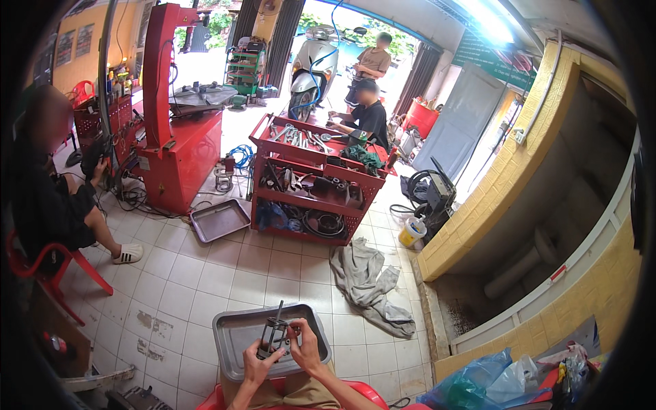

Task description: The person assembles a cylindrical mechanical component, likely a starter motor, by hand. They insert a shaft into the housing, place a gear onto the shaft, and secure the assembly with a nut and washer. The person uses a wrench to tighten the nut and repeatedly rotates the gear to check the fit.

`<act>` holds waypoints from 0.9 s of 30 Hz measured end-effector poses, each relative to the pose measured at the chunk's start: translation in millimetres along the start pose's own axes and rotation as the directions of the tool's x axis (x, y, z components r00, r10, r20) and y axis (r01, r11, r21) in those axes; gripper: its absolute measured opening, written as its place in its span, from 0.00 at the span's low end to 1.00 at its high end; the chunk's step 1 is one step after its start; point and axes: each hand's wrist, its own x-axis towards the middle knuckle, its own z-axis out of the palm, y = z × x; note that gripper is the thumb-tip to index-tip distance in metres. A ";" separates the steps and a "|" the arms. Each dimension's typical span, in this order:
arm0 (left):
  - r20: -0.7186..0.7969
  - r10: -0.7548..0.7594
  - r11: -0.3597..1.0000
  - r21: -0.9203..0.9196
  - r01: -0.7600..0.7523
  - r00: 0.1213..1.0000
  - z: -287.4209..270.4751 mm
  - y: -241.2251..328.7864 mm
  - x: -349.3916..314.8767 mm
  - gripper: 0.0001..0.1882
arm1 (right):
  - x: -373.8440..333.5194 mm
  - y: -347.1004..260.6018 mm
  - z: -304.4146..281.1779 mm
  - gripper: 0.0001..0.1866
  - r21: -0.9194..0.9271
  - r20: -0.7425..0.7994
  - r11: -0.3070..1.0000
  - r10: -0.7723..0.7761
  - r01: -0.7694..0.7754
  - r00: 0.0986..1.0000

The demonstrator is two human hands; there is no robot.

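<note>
Both of my hands are over a grey metal tray (229, 329) at the lower middle. Between them is a dark metal frame-like part (275, 333) with narrow arms and a thin rod that sticks up from its top. My left hand (260, 361) is closed round its lower left side. On the right side of the same part, my right hand (305, 347) pinches with bent fingers, close to the arms. What exactly lies under the right fingertips is too small to make out.
Ahead stands a red tool cart (318, 195) loaded with wrenches and parts. A second tray (220, 220) and a grey cloth (369, 287) lie on the tiles. Someone sits at left on a red chair (89, 270); two people are near a scooter (311, 68). Plastic bags (478, 379) lie right.
</note>
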 end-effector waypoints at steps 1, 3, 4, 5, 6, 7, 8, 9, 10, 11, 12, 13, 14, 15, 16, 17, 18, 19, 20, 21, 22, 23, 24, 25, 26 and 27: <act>-0.004 0.000 1.000 0.006 0.000 1.000 -0.7 2.9 -0.4 0.20 | 1.8 -0.7 -1.6 0.05 0.039 0.001 0.999 -0.014 0.014 1.000; 0.021 0.024 0.995 0.097 -0.026 0.999 -4.1 0.5 2.5 0.22 | 8.8 -3.9 -8.4 0.07 0.116 0.001 0.992 -0.041 0.040 0.999; 0.034 0.034 0.989 0.141 -0.039 0.999 -5.6 0.5 3.0 0.22 | 10.0 -2.7 -10.5 0.08 0.149 -0.034 0.988 -0.027 0.032 0.999; 0.042 0.073 0.976 0.202 -0.080 0.996 -7.5 1.5 2.0 0.23 | 11.4 0.3 -12.5 0.09 0.183 -0.070 0.983 -0.012 0.025 0.997; 0.055 0.110 0.958 0.260 -0.121 0.992 -8.9 8.0 1.5 0.24 | 13.7 1.9 -17.3 0.09 0.213 -0.105 0.977 0.004 0.019 0.994; 0.063 0.149 0.935 0.317 -0.161 0.987 -11.0 11.8 0.5 0.24 | 21.3 -4.7 -28.5 0.08 0.110 -0.029 0.989 -0.096 0.099 0.995; 0.068 0.171 0.920 0.345 -0.185 0.983 -13.4 10.8 0.7 0.25 | 27.3 -6.7 -35.5 0.08 0.094 0.084 0.988 -0.130 0.122 0.988; 0.078 0.193 0.905 0.372 -0.208 0.978 -16.4 8.2 1.8 0.25 | 31.2 -7.4 -41.9 0.07 0.081 0.194 0.986 -0.157 0.144 0.968; 0.087 0.214 0.887 0.399 -0.231 0.973 -19.7 5.6 2.9 0.25 | 34.3 -8.0 -48.0 0.06 0.071 0.303 0.983 -0.182 0.168 0.936; 0.111 0.232 0.866 0.429 -0.257 0.966 -23.1 2.9 3.5 0.25 | 35.6 -10.3 -54.5 0.07 0.079 0.396 0.996 -0.078 0.050 0.915; 0.137 0.251 0.844 0.454 -0.286 0.958 -25.3 0.5 5.0 0.25 | 36.4 -8.5 -59.3 0.07 0.087 0.448 0.995 -0.080 0.046 0.890; 0.163 0.269 0.820 0.479 -0.315 0.949 -27.0 -0.8 5.7 0.24 | 37.4 -5.0 -62.7 0.08 0.094 0.500 0.995 -0.084 0.042 0.862; 0.179 0.289 0.800 0.494 -0.340 0.940 -28.2 -1.1 5.8 0.24 | 38.3 -2.0 -65.0 0.09 0.102 0.550 0.994 -0.088 0.038 0.830; 0.198 0.310 0.779 0.509 -0.367 0.930 -29.0 -0.4 6.7 0.24 | 38.9 -0.1 -66.8 0.12 0.083 0.597 0.996 -0.082 0.040 0.798; 0.217 0.329 0.756 0.523 -0.394 0.919 -29.8 0.1 7.5 0.24 | 38.9 2.7 -68.6 0.13 0.047 0.642 0.999 -0.048 0.024 0.766; 0.235 0.347 0.736 0.532 -0.419 0.908 -30.8 -0.5 7.6 0.24 | 38.3 5.9 -70.3 0.14 0.009 0.683 1.000 -0.013 0.009 0.730; 0.253 0.364 0.713 0.543 -0.443 0.896 -32.5 -1.5 7.0 0.24 | 37.7 8.0 -71.2 0.15 -0.027 0.721 1.000 0.021 -0.002 0.692; 0.272 0.380 0.690 0.553 -0.467 0.884 -33.8 -2.6 6.5 0.23 | 36.9 8.4 -71.8 0.17 -0.061 0.742 0.998 0.044 0.001 0.669; 0.272 0.374 0.687 0.561 -0.462 0.887 -34.7 -3.4 6.3 0.23 | 38.2 7.6 -73.3 0.17 -0.070 0.757 0.998 0.057 -0.005 0.650; 0.272 0.367 0.683 0.571 -0.456 0.890 -35.9 -4.4 5.8 0.23 | 39.9 2.9 -74.8 0.18 -0.078 0.773 0.997 0.069 -0.013 0.631; 0.272 0.359 0.679 0.580 -0.450 0.893 -37.0 -5.1 5.4 0.23 | 41.2 0.5 -75.4 0.18 -0.087 0.787 0.996 0.081 -0.021 0.611; 0.277 0.358 0.674 0.584 -0.452 0.892 -38.3 -5.5 4.9 0.23 | 41.3 4.0 -74.5 0.18 -0.067 0.798 0.998 0.066 -0.021 0.599; 0.283 0.357 0.671 0.585 -0.455 0.890 -38.8 -5.7 4.3 0.23 | 40.9 8.8 -74.1 0.18 -0.049 0.807 0.999 0.053 -0.023 0.588; 0.289 0.356 0.668 0.587 -0.458 0.889 -38.9 -5.7 4.0 0.23 | 40.8 11.8 -74.0 0.18 -0.031 0.817 0.999 0.040 -0.025 0.576; 0.289 0.356 0.663 0.592 -0.458 0.889 -38.7 -5.4 4.2 0.23 | 41.1 13.4 -74.7 0.18 -0.044 0.824 0.999 0.052 -0.027 0.564; 0.290 0.354 0.658 0.598 -0.457 0.889 -39.3 -4.9 3.9 0.23 | 41.6 12.5 -75.0 0.18 -0.056 0.832 0.998 0.064 -0.031 0.551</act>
